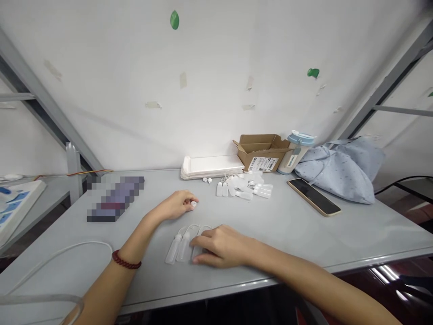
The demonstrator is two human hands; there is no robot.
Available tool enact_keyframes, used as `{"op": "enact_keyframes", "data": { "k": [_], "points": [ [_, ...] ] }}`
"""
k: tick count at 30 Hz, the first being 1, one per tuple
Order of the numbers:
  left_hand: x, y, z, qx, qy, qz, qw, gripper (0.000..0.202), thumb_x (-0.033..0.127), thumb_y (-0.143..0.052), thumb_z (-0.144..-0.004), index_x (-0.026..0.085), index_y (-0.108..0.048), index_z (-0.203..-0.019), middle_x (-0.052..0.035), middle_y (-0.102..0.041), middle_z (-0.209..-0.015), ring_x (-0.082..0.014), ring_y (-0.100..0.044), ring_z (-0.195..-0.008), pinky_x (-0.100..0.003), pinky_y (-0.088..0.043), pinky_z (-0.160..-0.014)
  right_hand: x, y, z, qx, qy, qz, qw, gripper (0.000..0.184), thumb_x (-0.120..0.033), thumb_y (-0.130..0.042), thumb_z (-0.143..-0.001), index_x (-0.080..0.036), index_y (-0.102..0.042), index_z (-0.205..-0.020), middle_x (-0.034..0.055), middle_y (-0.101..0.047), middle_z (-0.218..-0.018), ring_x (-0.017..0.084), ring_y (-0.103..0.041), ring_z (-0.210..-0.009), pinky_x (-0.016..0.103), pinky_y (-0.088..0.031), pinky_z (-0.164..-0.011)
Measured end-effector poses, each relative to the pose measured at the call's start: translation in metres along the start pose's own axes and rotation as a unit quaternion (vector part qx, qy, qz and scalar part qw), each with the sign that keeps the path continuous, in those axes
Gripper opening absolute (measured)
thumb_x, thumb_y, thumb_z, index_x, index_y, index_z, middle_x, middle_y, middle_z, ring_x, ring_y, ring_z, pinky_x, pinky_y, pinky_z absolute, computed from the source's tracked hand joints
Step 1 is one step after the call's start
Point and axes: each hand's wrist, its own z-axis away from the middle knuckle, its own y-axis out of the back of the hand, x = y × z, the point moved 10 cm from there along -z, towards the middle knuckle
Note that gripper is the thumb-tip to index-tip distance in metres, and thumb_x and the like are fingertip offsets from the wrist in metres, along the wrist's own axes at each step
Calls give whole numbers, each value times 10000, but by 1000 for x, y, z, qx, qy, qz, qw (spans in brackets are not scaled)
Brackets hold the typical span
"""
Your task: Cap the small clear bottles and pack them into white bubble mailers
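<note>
My left hand [176, 205] rests on the grey table [355, 230] with fingers curled, pinching a small white cap [193, 204] at its fingertips. My right hand [221, 246] lies nearer the front edge, fingers closed over a small translucent squeeze bottle [196, 250]. Two more such bottles [178, 247] lie side by side just left of that hand. A red bead bracelet [126, 261] circles my left wrist.
A pile of small bottles [244, 186] and loose caps [207, 180] lies mid-table. Behind it are stacked white trays [211, 166], an open cardboard box [262, 151], a blue-lidded cup [295, 152], a phone [313, 196] and a blue cloth bag [341, 169]. Clear tubing [61, 253] loops at left.
</note>
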Motion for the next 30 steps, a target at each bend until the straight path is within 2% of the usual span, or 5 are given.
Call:
{"op": "enact_keyframes", "data": {
  "k": [6,12,19,24,30],
  "points": [
    [-4,3,8,-25,34,7,999,240,383,-601,-673,195,-704,-781,-15,-641,-657,-181,-563,-640,-249,-416,-590,22,8,2,15,-63,16,998,310,-405,-378,-923,-182,-556,-1044,36,-621,-794,107,-514,-583,229,-263,-531],
    [12,-1,8,-60,33,66,995,313,431,-606,-690,179,-683,-860,-37,-680,-885,-199,-582,-818,-275,-433,-727,47,14,4,36,-101,-18,994,292,-370,-362,-936,-202,-598,-972,21,-598,-723,98,-484,-574,216,-271,-552],
    [30,-10,13,-111,19,117,987,296,436,-561,-761,160,-668,-743,24,-500,-579,-123,-443,-588,-242,-345,-580,57,25,8,117,-109,-21,987,188,-235,-426,-890,-180,-605,-908,15,-551,-660,103,-458,-555,210,-293,-545],
    [38,-14,15,-120,11,171,978,341,428,-534,-791,170,-676,-963,19,-506,-639,-124,-459,-634,-250,-387,-639,60,40,12,194,-95,-68,974,191,-228,-439,-874,-169,-577,-993,44,-573,-769,107,-489,-591,214,-365,-591],
    [44,-17,14,-117,-13,191,975,380,453,-499,-814,178,-652,-1028,-21,-585,-777,-138,-500,-687,-278,-423,-683,56,39,11,190,-65,-122,972,171,-98,-452,-779,-167,-558,-894,43,-551,-825,103,-455,-609,222,-377,-604]
  ]
}}
